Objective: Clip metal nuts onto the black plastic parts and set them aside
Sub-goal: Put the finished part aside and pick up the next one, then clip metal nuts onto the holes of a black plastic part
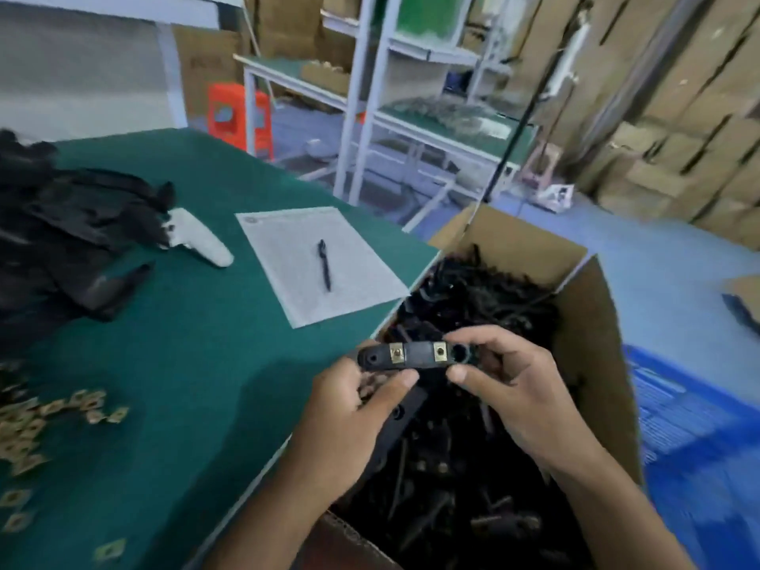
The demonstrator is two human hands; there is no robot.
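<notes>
Black part in both hands

Both hands, left and right, pinch black plastic part, two metal nuts clipped, over cardboard box.

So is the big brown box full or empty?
Nearly full. The cardboard box is open on top, with black plastic parts heaped close to its rim.

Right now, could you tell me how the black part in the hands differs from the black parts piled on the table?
The held part, gripped by left hand and right hand, carries two brass-coloured nuts; the table pile shows none. The held part is over the cardboard box; the pile rests on green matting. Both are black plastic.
</notes>
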